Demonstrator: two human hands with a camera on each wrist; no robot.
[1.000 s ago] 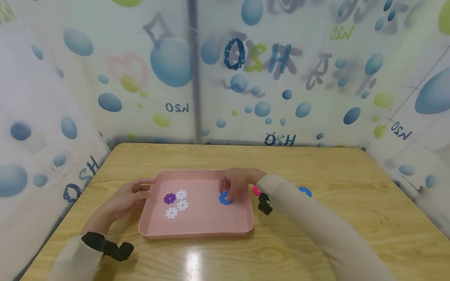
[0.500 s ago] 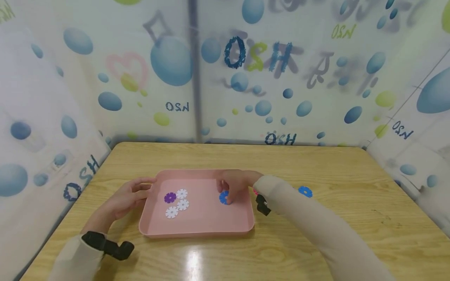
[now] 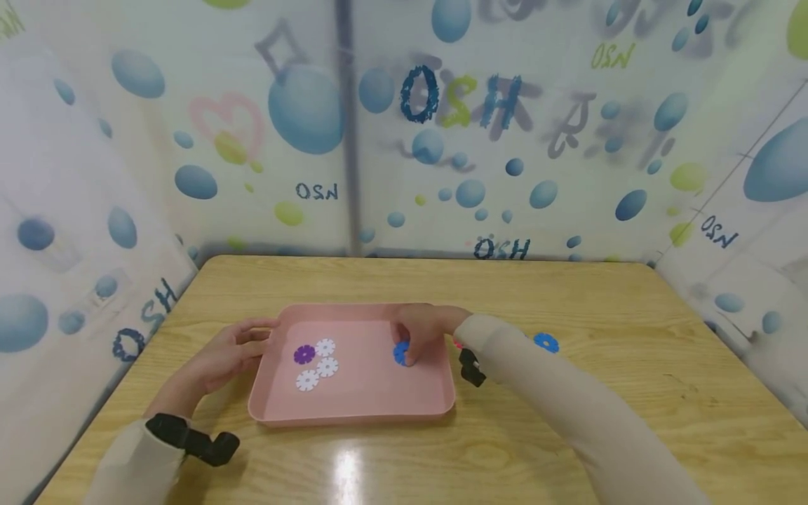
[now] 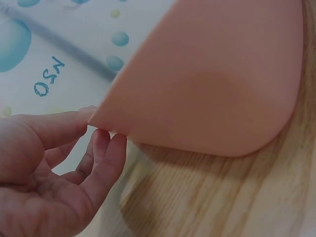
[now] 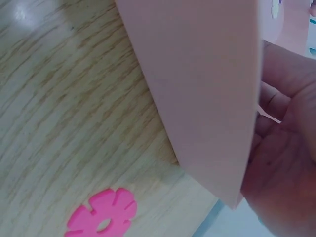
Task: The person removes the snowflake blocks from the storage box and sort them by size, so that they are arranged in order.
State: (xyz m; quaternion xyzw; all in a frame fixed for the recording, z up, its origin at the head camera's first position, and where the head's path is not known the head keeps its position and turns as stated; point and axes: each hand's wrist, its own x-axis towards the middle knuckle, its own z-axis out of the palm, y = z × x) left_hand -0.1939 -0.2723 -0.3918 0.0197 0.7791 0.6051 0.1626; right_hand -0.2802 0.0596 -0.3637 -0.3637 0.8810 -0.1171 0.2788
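My left hand is at the left side of the shallow pink tray. Its thumb and bent fingertips hold the tray's edge, as the left wrist view shows. Over the tray's right part, my right hand reaches in and pinches a blue interlocking snowflake disc between thumb and fingers. The disc is partly covered by the thumb. In the right wrist view the tray wall hides those fingertips. On the tray's left side lie a purple disc and several white discs.
Right of the tray, a pink disc lies on the wooden table, mostly hidden by the right sleeve in the head view. Another blue disc sits beyond that sleeve. A patterned curtain wall stands behind the table.
The right hand's fingers have closed in on the blue disc in the tray, and more of the disc is covered. The left hand and the tray stay where they were.
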